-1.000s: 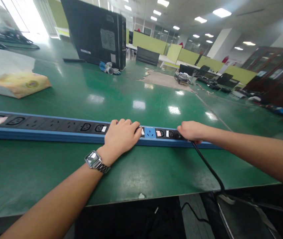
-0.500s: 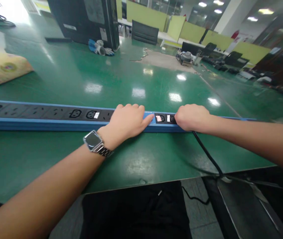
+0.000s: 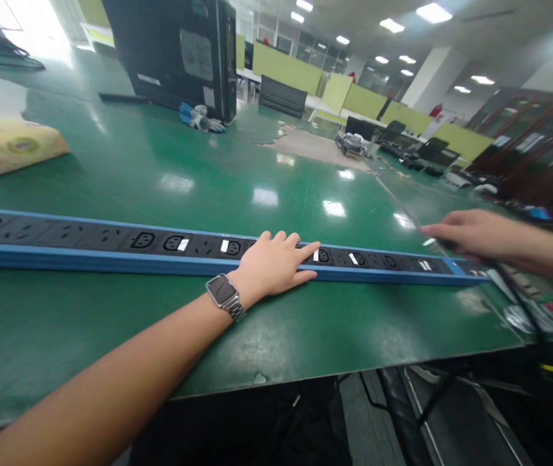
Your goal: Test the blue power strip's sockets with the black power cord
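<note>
Flat and open, left hand (image 3: 276, 266) presses one long blue power strip (image 3: 111, 249); right hand (image 3: 471, 234) holds one black cord (image 3: 519, 304).

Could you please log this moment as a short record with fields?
surface: green table
main item: long blue power strip lying flat across the table
left hand: left hand pressed flat on the strip, palm down, watch on the wrist
right hand: right hand raised above the strip's right end, holding a black cable that runs off the table edge; grip blurred
far left: tan packet
background: black computer case standing on the table
</note>
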Demonstrator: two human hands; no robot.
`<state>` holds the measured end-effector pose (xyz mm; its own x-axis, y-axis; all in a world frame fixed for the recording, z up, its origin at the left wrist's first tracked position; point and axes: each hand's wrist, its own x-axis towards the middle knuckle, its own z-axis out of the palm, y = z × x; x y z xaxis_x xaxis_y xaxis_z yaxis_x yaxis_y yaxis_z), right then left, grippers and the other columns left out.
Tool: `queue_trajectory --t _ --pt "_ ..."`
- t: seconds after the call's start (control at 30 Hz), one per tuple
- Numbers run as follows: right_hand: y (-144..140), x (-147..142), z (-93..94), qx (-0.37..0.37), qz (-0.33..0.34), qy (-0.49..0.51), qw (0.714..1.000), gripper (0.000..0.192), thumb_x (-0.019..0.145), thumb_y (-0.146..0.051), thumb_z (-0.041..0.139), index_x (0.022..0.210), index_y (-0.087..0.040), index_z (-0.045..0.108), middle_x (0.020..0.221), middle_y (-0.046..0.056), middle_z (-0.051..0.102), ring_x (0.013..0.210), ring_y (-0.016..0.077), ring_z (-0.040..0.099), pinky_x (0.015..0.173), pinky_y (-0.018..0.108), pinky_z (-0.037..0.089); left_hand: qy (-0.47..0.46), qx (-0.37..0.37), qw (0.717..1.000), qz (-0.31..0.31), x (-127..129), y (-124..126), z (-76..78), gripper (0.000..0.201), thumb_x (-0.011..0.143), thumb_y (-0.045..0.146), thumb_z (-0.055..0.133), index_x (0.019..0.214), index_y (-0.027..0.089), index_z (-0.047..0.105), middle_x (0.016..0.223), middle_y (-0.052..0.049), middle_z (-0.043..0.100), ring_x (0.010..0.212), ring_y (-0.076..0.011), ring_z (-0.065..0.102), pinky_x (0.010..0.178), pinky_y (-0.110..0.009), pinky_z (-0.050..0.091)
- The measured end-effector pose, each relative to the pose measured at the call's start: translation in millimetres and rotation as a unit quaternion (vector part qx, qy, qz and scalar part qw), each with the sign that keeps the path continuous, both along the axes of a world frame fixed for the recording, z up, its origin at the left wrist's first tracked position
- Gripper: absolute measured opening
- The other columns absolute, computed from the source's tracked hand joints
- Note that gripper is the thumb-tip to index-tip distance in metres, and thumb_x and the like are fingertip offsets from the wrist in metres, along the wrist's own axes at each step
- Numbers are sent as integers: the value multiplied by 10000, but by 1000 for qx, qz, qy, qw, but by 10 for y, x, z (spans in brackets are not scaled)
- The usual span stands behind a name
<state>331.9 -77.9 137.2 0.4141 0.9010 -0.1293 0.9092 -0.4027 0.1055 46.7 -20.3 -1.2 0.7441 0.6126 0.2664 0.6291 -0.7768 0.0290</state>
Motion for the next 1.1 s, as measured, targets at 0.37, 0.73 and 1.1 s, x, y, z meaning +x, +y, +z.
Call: queue_trajectory --t 0.37,0.73,1.1 --pt "373 338 -728 -79 39 -76 993 557 920 -458 316 972 -51 693 959 224 692 872 271 656 699 320 438 13 4 1000 4 10 7 13 595 904 616 354 1433 347 387 1142 -95 599 989 -285 561 797 -390 387" --pt "189 581 -855 -72 -10 -101 992 554 922 -467 271 1043 -72 640 1009 222 677 934 294 648 728 343 445 34 23 999 6 15 13 5 602 911 619 331 1445 343 361 1152 -84 592 986 -285 552 779 -385 380" --pt "147 523 -1045 -45 -12 -142 989 538 936 -447 267 1077 -37 586 985 261 659 961 333 653 810 405 479 59 18 998 14 20 8 35 602 919 616 315 1458 346 329 1184 -84 578 997 -269 552 791 -369 373"
